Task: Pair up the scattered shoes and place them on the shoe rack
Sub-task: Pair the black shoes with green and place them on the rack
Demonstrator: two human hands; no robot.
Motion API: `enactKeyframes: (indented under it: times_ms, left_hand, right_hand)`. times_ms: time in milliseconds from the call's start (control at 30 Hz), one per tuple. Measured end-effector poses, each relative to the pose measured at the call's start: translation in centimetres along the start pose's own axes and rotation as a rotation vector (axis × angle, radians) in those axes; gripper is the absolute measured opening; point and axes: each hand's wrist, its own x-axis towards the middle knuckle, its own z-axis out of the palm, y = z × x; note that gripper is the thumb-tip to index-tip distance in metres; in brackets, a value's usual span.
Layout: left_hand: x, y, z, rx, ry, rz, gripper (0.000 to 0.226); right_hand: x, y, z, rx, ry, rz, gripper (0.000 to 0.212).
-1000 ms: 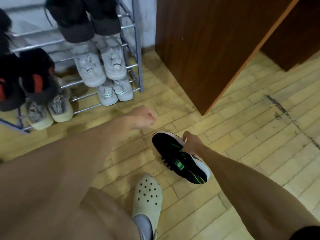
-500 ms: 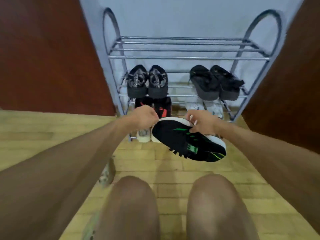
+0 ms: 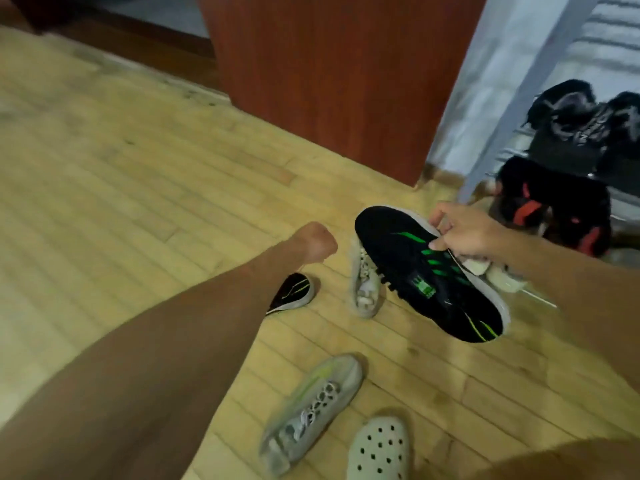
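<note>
While the view had swung left off the shoe rack (image 3: pixel 585 98), the right hand (image 3: pixel 465 233) stayed clamped on the black sneaker (image 3: pixel 429 275); the left hand (image 3: pixel 317 245) looked fisted, and its green tag was too blurry to read.

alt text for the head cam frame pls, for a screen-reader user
The right hand holds a black sneaker with green stripes above a wooden floor, while the left hand is a closed, empty fist. On the floor lie a partly hidden matching black shoe, two grey sneakers and a pale clog; a shoe rack stands at right.
</note>
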Motion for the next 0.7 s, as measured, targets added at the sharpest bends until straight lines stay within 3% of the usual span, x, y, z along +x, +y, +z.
enactKeyframes:
  times_ms: [133, 233, 367, 533, 700]
  left_hand:
    - [2.8, -7.3, 0.7, 0.086, -0.012, -0.104, 0.014]
    - [4.4, -12.0, 0.5, 0.130, 0.058, -0.211, 0.033]
    - [5.8, -17.0, 1.7, 0.171, 0.086, -0.229, 0.037]
    - [8.3, -18.4, 5.2, 0.044, 0.107, -0.219, 0.040]
    - [10.8, -17.5, 7.8, -0.192, 0.290, -0.406, 0.048]
  right_hand:
    - [3.6, -1.5, 6.0, 0.157, 0.013, 0.089, 0.024]
    - [5.7, -1.9, 11.0, 0.344, 0.017, 0.179, 0.026]
    - [7.1, -2.0, 17.5, 0.458, 0.003, 0.252, 0.024]
    - [7.5, 0.0, 23.2, 0.396, 0.043, 0.325, 0.022]
    - [6.4, 1.6, 25.0, 0.405, -0.034, 0.320, 0.034]
